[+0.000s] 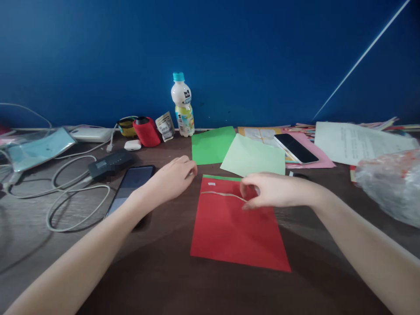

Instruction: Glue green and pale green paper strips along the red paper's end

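Note:
A red sheet (236, 236) lies on the dark table with a green edge (223, 177) showing at its top. Across its upper part runs a thin pale strip (220, 193), and a small whitish piece (211, 184) sits above the strip. My right hand (267, 190) is over the upper right of the sheet, fingers curled, with thumb and forefinger close to the strip's right end; whether they touch it is unclear. Left of the sheet, my left hand (175, 177) hovers with curled fingers; anything between its fingertips is too small to make out.
Behind the red sheet lie a green sheet (210, 146) and a pale green sheet (257, 156). A bottle (185, 109) stands at the back. Phones (297, 148), cables (78, 188), a black device (111, 164), papers (357, 142) and a plastic bag (390, 188) flank the hands.

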The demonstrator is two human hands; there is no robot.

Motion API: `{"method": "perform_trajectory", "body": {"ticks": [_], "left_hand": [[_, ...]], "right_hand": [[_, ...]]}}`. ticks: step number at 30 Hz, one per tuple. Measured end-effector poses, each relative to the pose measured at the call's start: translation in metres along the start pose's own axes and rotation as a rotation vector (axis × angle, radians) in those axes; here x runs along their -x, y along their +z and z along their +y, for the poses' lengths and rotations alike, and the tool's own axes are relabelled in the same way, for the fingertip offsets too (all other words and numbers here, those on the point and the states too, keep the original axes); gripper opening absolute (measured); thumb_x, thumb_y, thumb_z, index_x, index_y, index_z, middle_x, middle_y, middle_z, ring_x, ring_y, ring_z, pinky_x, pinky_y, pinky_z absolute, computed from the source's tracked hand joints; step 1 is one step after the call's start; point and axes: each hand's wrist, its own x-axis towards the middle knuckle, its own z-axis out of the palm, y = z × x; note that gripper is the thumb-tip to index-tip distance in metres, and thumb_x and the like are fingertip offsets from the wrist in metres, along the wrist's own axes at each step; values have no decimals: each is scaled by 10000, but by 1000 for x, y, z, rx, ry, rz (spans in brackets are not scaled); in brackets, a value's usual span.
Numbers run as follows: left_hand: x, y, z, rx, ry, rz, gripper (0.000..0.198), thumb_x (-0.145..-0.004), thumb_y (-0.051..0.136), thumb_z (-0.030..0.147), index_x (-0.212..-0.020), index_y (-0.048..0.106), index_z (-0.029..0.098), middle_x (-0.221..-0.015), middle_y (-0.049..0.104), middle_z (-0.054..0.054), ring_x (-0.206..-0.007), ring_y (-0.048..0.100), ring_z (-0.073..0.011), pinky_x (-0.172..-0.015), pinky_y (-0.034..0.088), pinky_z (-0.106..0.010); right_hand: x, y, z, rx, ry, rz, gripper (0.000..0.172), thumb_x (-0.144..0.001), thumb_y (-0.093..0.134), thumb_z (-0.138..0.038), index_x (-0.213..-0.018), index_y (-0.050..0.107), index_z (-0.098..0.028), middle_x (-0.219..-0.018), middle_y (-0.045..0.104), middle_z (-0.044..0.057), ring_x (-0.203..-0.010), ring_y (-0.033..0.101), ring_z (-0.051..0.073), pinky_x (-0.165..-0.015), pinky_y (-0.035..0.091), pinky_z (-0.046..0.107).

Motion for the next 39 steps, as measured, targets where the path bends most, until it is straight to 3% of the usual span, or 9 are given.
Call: {"method": "perform_trajectory", "body": {"ticks": [6, 10, 13, 16, 19, 22, 27, 33, 39], "left_hand": [[-4, 12, 28, 256, 107, -25, 193, -797, 447, 171, -951, 564, 162, -965, 604, -55, -937, 531, -184, -814, 409, -303], [1, 11, 43, 296, 167, -25, 218, -777, 529, 201, -989, 570, 172, -994, 614, -63, -990, 517, -204, -862, 390, -331], [7, 3, 58, 308, 212, -88, 236, -776, 565, 280, -996, 588, 196, -995, 624, -56, -969, 537, -210, -832, 390, -322], [13, -4, 66, 354, 142, -219, 169, -817, 481, 235, -857, 639, 191, -832, 654, -32, -794, 580, -171, -693, 397, -261], [13, -9, 62, 511, 67, -338, 224, -811, 443, 214, -760, 661, 199, -710, 654, 14, -649, 568, -123, -603, 371, -219], [9, -11, 49, 604, 6, -358, 226, -790, 455, 259, -727, 662, 196, -678, 645, 25, -615, 553, -116, -561, 356, -212], [4, -10, 35, 732, -46, -385, 213, -784, 457, 286, -745, 640, 183, -705, 659, 14, -672, 586, -129, -611, 406, -212], [1, -11, 28, 841, -38, -487, 193, -789, 468, 279, -747, 625, 174, -728, 671, 5, -687, 612, -121, -651, 443, -198], [2, -18, 27, 912, 19, -706, 231, -785, 460, 217, -909, 652, 188, -856, 684, -12, -791, 620, -136, -722, 452, -212]], "right_hand": [[-2, 6, 2, 124, 23, -71, 60, -681, 522, -235, -712, 570, -218, -796, 604, 9, -679, 538, 161, -520, 325, 247], [1, 5, -6, 86, -63, -46, 131, -704, 454, -174, -709, 577, -218, -819, 580, 12, -693, 529, 147, -531, 331, 241], [5, 4, -17, 45, -135, -32, 113, -705, 460, -172, -691, 563, -218, -799, 545, 6, -678, 507, 138, -516, 323, 236], [9, 2, -23, -17, -191, 14, 97, -726, 462, -186, -691, 548, -215, -786, 527, 3, -667, 489, 132, -517, 319, 237], [9, -4, -18, -68, -176, 36, 100, -744, 506, -281, -735, 586, -223, -806, 526, 16, -673, 480, 143, -532, 330, 249], [8, -12, -9, -69, -154, 4, 166, -739, 537, -366, -770, 622, -227, -804, 521, 24, -696, 478, 159, -574, 346, 267], [6, -21, 1, -90, -154, -23, 181, -751, 529, -360, -797, 636, -222, -794, 542, 21, -711, 487, 163, -610, 351, 279], [6, -21, 2, -107, -116, 20, 178, -753, 515, -358, -774, 613, -210, -755, 552, 8, -643, 455, 138, -562, 328, 263], [9, -20, -3, -128, -137, 18, 149, -752, 511, -329, -745, 594, -205, -716, 520, 2, -608, 425, 123, -525, 302, 250]]}}
